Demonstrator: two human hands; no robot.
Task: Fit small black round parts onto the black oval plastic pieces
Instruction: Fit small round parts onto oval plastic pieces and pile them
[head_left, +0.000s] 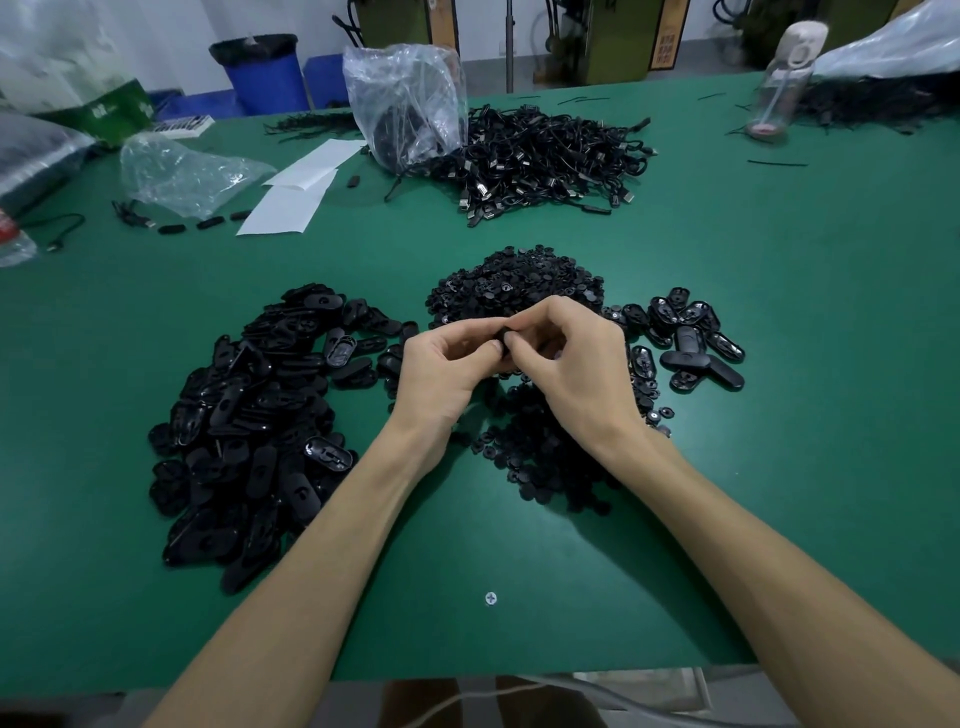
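My left hand and my right hand meet above the middle of the green table, fingers curled, pinching a small black part between them; most of it is hidden by fingertips. A big heap of black oval plastic pieces lies to the left. A mound of small black round parts lies just beyond my hands and spreads under my right wrist. A smaller group of oval pieces lies to the right.
A tangle of black cables and a clear plastic bag sit at the back. White paper sheets and a crumpled bag lie back left. A clear bottle stands back right. A screw head shows near the front edge.
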